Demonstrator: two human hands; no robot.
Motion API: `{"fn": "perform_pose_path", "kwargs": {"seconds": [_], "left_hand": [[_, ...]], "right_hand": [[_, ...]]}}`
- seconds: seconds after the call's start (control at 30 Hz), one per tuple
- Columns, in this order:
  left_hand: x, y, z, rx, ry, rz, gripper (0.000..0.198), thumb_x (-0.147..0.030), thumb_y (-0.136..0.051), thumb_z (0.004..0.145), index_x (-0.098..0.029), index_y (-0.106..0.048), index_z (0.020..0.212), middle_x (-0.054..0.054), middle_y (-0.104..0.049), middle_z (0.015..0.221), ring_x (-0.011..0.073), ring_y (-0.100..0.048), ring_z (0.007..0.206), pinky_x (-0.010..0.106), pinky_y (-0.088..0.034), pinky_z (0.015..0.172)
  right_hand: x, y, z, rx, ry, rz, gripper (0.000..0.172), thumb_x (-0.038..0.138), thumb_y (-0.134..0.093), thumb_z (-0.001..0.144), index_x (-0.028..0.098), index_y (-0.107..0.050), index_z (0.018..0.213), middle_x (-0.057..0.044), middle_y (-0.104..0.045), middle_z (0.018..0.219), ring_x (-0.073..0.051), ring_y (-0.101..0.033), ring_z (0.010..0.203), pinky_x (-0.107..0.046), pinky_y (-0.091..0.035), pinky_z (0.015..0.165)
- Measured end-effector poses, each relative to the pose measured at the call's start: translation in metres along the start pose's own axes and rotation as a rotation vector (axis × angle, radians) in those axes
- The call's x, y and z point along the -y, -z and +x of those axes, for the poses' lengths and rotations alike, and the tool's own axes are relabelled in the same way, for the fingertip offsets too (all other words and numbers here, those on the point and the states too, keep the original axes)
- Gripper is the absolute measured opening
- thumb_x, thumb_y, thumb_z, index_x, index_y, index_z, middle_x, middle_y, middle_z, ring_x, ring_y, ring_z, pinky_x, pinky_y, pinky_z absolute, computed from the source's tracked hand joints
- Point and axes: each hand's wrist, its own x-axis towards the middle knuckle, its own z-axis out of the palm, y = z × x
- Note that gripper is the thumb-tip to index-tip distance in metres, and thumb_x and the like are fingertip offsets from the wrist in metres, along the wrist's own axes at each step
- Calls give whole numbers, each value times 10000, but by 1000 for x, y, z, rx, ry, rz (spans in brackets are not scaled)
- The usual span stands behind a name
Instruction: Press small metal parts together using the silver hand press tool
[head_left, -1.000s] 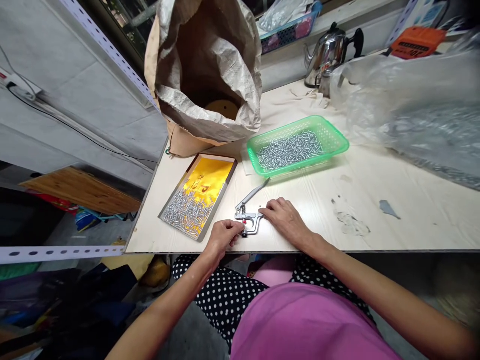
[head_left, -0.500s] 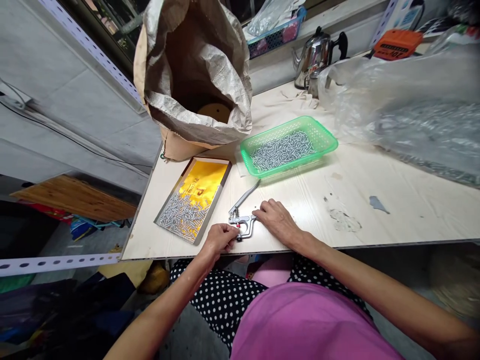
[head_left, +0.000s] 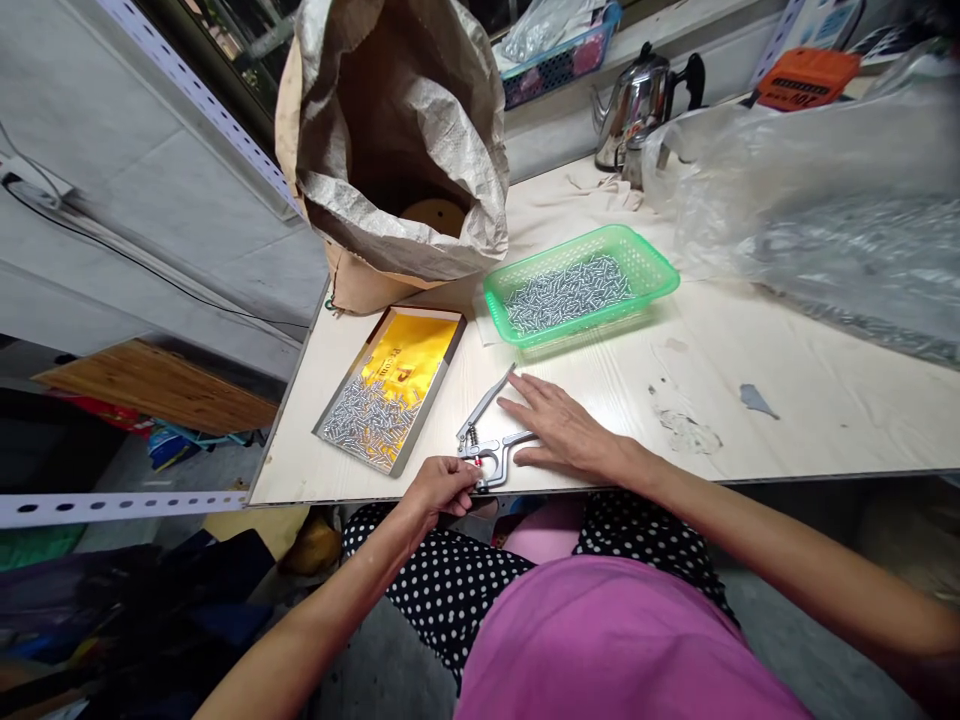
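Metal hand pliers [head_left: 495, 460] with a coil spring and a red tip lie near the table's front edge, their handles spread apart. My left hand [head_left: 442, 486] is at the head of the pliers, thumb and forefinger pinched together; whatever is between them is too small to make out. My right hand [head_left: 559, 425] is open over the handle ends, fingers stretched out and apart. Left of the pliers, a shallow box [head_left: 435, 398] with a yellow bottom holds a heap of small silver metal pieces [head_left: 367, 420]. Behind, a green plastic basket [head_left: 660, 285] contains more such pieces [head_left: 570, 295].
A large open sack [head_left: 480, 190] stands at the back left of the table [head_left: 585, 390]. A steel kettle [head_left: 637, 105] and an orange object [head_left: 806, 78] are at the back. On the right lies a big clear plastic bag [head_left: 840, 210] of small metal pieces.
My right hand has opened its fingers and spread them over the handles of the pliers. My left hand stays pinched at the head. The view has shifted slightly.
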Motion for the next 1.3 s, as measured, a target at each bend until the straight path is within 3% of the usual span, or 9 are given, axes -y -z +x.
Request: {"fn": "perform_pose_path", "kwargs": {"seconds": [0.1, 0.23, 0.43, 0.6, 0.83, 0.93, 1.07, 1.13, 1.3], "left_hand": [[2, -1, -1, -38, 2, -4, 365, -450, -773, 698, -114, -641, 749, -45, -539, 449, 47, -463, 357, 151, -367, 390], [2, -2, -1, -42, 11, -1, 324, -411, -749, 735, -108, -647, 791, -48, -535, 431, 50, -455, 346, 157, -373, 391], [2, -3, -1, -45, 1, -28, 266, -349, -736, 754, -115, -609, 741, -55, -539, 441, 48, -458, 343, 152, -368, 374], [0, -6, -4, -59, 5, -43, 187, -275, -685, 809, -121, -606, 739, -61, -525, 430, 44, -443, 331, 151, -363, 369], [-3, -5, -7, -69, 20, 77, 217, -326, -642, 846, -110, -649, 858, -54, -519, 445, 67, -454, 362, 185, -405, 431], [-1, -6, -19, -192, -161, 397, 238, -324, -561, 898, -122, -656, 818, -6, -569, 557, 114, -540, 477, 247, -464, 529], [-2, -15, -31, -427, -659, 836, 228, -307, -518, 931, -152, -663, 848, 77, -632, 907, 200, -614, 828, 335, -500, 760], [-8, -22, -26, -436, -806, 930, 204, -290, -586, 896, -161, -634, 1046, 97, -615, 1069, 244, -575, 1004, 376, -492, 859], [-28, -27, 9, -363, -952, 1059, 595, -311, -682, 825, -143, -427, 1336, 140, -501, 1329, 289, -454, 1198, 432, -448, 978]], "right_hand": [[-14, 2, 14, 98, 63, -20, 944, 598, -711, 730, 127, -331, 1455, -233, -207, 1538, -398, -148, 1415, -551, -244, 1093], [-24, 5, 36, 306, 85, -78, 1020, 634, -728, 669, 130, -325, 1459, -240, -266, 1515, -426, -283, 1352, -590, -294, 1046], [-26, 10, 52, 308, 126, -188, 1037, 635, -758, 581, 96, -404, 1394, -211, -465, 1351, -419, -339, 1276, -583, -276, 1037], [-27, 11, 55, 311, 165, -164, 981, 664, -730, 600, 66, -456, 1327, -196, -511, 1232, -356, -450, 1121, -506, -353, 961], [-20, 13, 49, 337, 121, -159, 617, 568, -762, 667, 107, -621, 1052, -143, -553, 1075, -301, -477, 1003, -387, -393, 797], [-16, 16, 44, 324, 116, -146, 516, 523, -757, 712, 113, -632, 997, -130, -567, 1038, -285, -487, 986, -371, -380, 781], [-11, 20, 38, 291, 106, -118, 448, 490, -741, 753, 120, -630, 979, -122, -578, 1019, -270, -498, 970, -359, -370, 784], [-9, 21, 37, 287, 93, -107, 441, 471, -740, 761, 116, -624, 994, -125, -576, 1029, -262, -501, 964, -352, -374, 781], [-9, 20, 31, 287, 71, -101, 557, 508, -751, 724, 93, -601, 1065, -143, -564, 1062, -273, -502, 975, -359, -410, 783]]}}
